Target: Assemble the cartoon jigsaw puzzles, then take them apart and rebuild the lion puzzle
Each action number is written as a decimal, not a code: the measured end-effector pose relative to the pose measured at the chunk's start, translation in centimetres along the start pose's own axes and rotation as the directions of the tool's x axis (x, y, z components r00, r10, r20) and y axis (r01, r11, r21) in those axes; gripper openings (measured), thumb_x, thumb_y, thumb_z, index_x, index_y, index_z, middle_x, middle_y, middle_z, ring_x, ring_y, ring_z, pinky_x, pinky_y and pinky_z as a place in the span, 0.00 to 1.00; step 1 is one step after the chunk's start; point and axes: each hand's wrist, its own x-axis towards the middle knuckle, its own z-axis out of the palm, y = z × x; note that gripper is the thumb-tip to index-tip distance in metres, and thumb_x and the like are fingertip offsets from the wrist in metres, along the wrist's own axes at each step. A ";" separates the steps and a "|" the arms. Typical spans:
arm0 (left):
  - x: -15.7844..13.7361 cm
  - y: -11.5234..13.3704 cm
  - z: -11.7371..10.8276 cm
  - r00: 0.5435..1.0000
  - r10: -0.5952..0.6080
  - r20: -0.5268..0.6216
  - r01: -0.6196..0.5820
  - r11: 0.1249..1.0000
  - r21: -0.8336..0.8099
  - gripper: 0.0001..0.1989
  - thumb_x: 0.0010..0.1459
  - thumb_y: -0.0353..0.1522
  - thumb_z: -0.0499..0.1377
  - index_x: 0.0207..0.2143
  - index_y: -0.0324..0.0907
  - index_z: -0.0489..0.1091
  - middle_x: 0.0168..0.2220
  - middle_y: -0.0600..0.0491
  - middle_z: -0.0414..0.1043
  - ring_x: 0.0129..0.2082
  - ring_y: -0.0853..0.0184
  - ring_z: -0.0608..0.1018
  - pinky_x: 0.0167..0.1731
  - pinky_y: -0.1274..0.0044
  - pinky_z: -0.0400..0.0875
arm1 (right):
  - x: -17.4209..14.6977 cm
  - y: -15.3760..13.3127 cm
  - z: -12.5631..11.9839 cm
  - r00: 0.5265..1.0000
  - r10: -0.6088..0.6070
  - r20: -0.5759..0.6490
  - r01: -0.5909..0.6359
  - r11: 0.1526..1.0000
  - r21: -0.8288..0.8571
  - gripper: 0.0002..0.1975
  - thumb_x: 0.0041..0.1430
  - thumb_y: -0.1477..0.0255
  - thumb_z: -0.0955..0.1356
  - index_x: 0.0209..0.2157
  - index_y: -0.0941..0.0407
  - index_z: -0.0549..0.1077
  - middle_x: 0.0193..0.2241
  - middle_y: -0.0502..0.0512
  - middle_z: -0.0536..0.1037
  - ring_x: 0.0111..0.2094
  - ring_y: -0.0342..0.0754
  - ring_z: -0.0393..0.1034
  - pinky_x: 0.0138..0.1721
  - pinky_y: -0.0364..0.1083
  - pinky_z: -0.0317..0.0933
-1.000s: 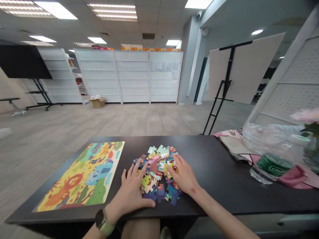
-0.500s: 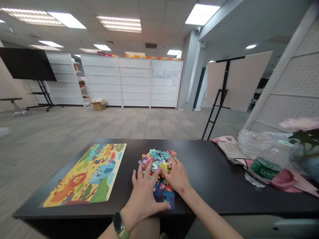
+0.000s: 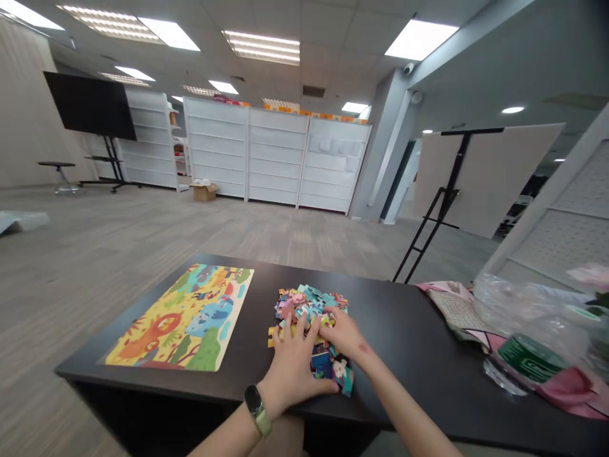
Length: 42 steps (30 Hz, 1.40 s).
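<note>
Left hand (image 3: 292, 368), palm down, fingers spread wide and thumb out, covers the seven o'clock side of the puzzle pile (image 3: 314, 298); from my end I can't tell whether it has hold of a piece. Right hand (image 3: 345, 333) is half curled onto the pile's three o'clock side, its grip hidden from me. I see the pile near the worktop (image 3: 404, 362)'s front edge, the animal picture (image 3: 185, 324) flat at nine, the bottle (image 3: 528, 358) at three.

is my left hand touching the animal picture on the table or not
Apart: the head view shows a strip of dark tabletop between the left hand and the right edge of the animal picture.
</note>
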 end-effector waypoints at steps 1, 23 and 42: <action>0.4 -0.1 0.0 1.000 -0.013 -0.006 0.012 1.000 -0.011 0.64 0.35 0.57 0.70 0.71 0.53 0.46 0.72 0.43 0.45 0.69 0.30 0.40 0.59 0.37 0.36 | 0.0 -0.1 0.0 1.000 -0.001 0.004 0.001 1.000 0.013 0.26 0.48 0.65 0.72 0.51 0.56 0.74 0.48 0.60 0.79 0.50 0.60 0.74 0.50 0.52 0.64; 8.8 -4.7 -3.9 0.990 0.128 -0.052 -0.130 0.990 -0.049 0.46 0.55 0.46 0.63 0.70 0.44 0.49 0.69 0.41 0.51 0.70 0.48 0.51 0.64 0.57 0.53 | 3.4 -0.2 -0.4 0.879 -0.456 -0.137 0.475 0.862 0.176 0.21 0.63 0.69 0.64 0.57 0.53 0.68 0.54 0.59 0.76 0.56 0.54 0.70 0.58 0.55 0.61; 10.2 -7.6 -3.6 0.984 0.155 -0.088 -0.167 0.975 -0.150 0.21 0.59 0.43 0.62 0.52 0.45 0.68 0.53 0.46 0.69 0.53 0.54 0.72 0.53 0.64 0.67 | 7.0 4.1 -1.4 0.911 -0.378 -0.164 0.385 0.923 0.009 0.18 0.64 0.76 0.58 0.50 0.55 0.73 0.42 0.55 0.81 0.43 0.49 0.76 0.47 0.47 0.66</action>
